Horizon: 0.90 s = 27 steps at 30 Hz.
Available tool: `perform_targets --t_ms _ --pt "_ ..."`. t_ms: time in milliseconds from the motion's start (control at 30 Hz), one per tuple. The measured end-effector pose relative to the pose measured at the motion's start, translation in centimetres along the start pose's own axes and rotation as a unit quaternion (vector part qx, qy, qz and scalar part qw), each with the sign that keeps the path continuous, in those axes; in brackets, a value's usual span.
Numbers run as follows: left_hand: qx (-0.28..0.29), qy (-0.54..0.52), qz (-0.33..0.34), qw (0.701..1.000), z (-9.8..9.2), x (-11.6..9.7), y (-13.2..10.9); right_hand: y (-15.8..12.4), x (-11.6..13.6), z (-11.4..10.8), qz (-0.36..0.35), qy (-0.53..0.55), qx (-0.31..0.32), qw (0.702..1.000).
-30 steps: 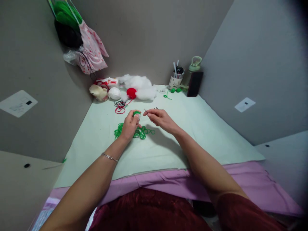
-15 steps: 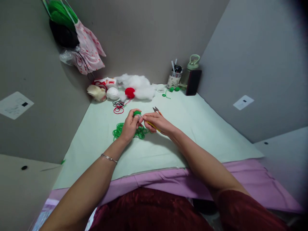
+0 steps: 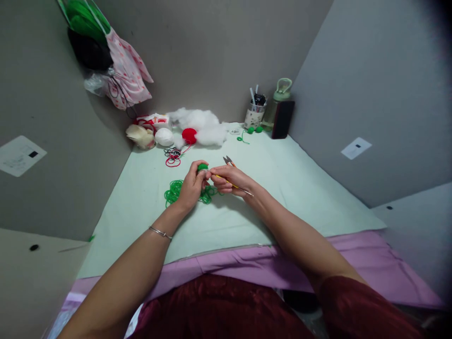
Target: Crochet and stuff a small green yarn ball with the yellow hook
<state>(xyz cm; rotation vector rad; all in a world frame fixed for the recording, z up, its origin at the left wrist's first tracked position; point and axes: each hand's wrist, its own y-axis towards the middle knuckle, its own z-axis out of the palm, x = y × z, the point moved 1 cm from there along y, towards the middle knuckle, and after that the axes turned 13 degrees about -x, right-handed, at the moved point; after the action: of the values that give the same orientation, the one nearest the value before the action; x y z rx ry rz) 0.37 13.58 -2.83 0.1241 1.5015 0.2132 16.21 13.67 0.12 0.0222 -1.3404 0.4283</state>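
In R hand (image 3: 233, 177), slim ylw/metal tool (image 3: 234, 186)

Wore a faintly shiny maroon cloth garment (image 3: 212, 308), softly creased along the front, with a loose, short maroon sleeve (image 3: 349, 301) ending partway down the right arm (image 3: 300, 242). Bore a thin, silver-coloured metal bangle (image 3: 161, 232) around the left forearm (image 3: 141, 256).

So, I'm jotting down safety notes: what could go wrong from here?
The green yarn lies in loose loops under the left hand, so it might knot or snag. The hook in the right hand sits close to the left one and could prick it. The scissors beside the right hand might nick it.
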Motion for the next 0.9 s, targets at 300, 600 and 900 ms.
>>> perform_targets --t_ms 300,600,900 --pt "0.0 -0.011 -0.05 0.999 -0.1 1.0 0.5 0.0 -1.0 1.9 -0.081 -0.07 -0.098 0.989" --pt "-0.002 -0.032 -0.068 0.997 0.0 1.4 1.1 -1.2 -1.2 3.0 -0.192 -0.248 -0.193 0.93" --pt "-0.004 -0.043 -0.049 0.998 -0.4 0.7 0.5 -1.4 -0.9 2.9 -0.167 -0.245 -0.089 0.951"
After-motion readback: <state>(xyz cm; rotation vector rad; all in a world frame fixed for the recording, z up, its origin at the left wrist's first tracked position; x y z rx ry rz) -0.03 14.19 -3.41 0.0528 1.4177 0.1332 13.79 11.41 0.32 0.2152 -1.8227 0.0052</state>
